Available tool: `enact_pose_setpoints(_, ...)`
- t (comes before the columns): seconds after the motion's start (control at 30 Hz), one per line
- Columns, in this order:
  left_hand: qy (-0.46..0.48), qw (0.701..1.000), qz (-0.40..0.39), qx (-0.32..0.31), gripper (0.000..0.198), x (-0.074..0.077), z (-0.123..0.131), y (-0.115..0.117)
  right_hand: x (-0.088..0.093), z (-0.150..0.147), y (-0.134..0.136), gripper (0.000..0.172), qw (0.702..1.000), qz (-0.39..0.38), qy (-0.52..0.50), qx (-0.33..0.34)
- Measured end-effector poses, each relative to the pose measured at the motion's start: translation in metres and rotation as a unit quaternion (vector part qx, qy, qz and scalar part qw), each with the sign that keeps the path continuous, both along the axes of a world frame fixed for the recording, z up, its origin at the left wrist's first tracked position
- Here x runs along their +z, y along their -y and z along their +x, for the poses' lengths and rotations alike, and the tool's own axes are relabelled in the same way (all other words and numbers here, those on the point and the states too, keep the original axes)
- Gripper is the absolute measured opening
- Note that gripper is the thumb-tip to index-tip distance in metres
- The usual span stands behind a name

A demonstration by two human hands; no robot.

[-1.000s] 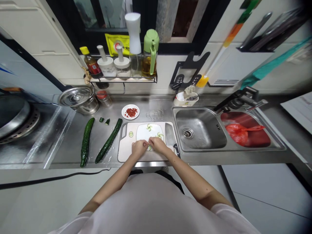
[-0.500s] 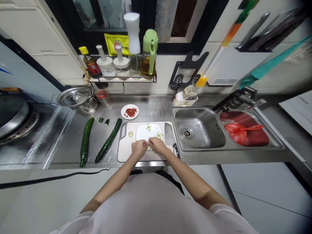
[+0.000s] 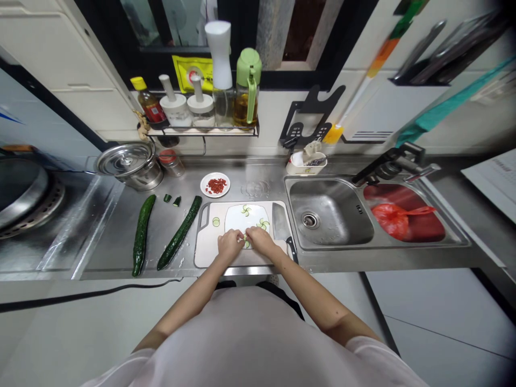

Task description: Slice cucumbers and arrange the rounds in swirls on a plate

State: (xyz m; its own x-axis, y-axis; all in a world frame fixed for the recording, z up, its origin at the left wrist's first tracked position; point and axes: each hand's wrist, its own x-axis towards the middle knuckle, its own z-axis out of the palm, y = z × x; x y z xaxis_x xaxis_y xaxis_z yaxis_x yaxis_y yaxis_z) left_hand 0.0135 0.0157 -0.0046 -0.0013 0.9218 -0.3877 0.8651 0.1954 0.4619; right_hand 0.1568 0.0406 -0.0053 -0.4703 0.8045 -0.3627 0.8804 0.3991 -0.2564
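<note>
My left hand (image 3: 228,244) and my right hand (image 3: 260,240) meet over the near edge of a white square plate (image 3: 242,217) that lies on a pale cutting board (image 3: 205,247). Both hands pinch thin cucumber slices (image 3: 245,241) between their fingertips. Two pinwheel arrangements of cucumber slices (image 3: 246,210) lie on the plate. One loose slice (image 3: 216,221) rests on the board to the left. A cleaver (image 3: 280,224) lies on the board's right side, beside my right hand.
Two whole cucumbers (image 3: 141,234) (image 3: 179,232) and two cut ends (image 3: 172,200) lie left of the board. A small dish of red bits (image 3: 215,185), a lidded pot (image 3: 129,163), a bottle rack (image 3: 201,107), and a double sink (image 3: 330,215) with a red bag (image 3: 393,219) surround it.
Both hands stay pinched together at the plate's near edge, with only tiny finger shifts. Nothing else has moved.
</note>
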Motion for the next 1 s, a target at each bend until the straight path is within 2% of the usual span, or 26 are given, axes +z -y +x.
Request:
enact_pose_setpoints(0.23,0.013,1.0,0.007,-0.006,0.012,0.0,-0.002,0.002,0.008,0.003,0.002,0.022,1.0,0.003,0.001,-0.025)
enact_pose_setpoints(0.43,0.031,0.999,0.012,0.009,0.011,0.0,-0.006,-0.001,0.014,0.014,0.002,0.02,0.995,0.014,-0.004,-0.096)
enact_pose_setpoints(0.57,0.017,1.0,0.016,0.005,0.015,0.001,-0.003,-0.003,0.013,0.014,0.006,0.019,0.993,-0.004,0.006,-0.119)
enact_pose_setpoints(0.8,0.001,1.0,0.007,0.009,0.014,-0.004,0.002,-0.005,0.012,0.008,0.008,0.016,0.992,-0.022,0.032,-0.123)
enact_pose_setpoints(1.0,0.0,1.0,-0.004,0.006,0.012,-0.002,0.001,-0.006,0.013,0.007,0.007,0.017,0.991,-0.019,0.046,-0.121)
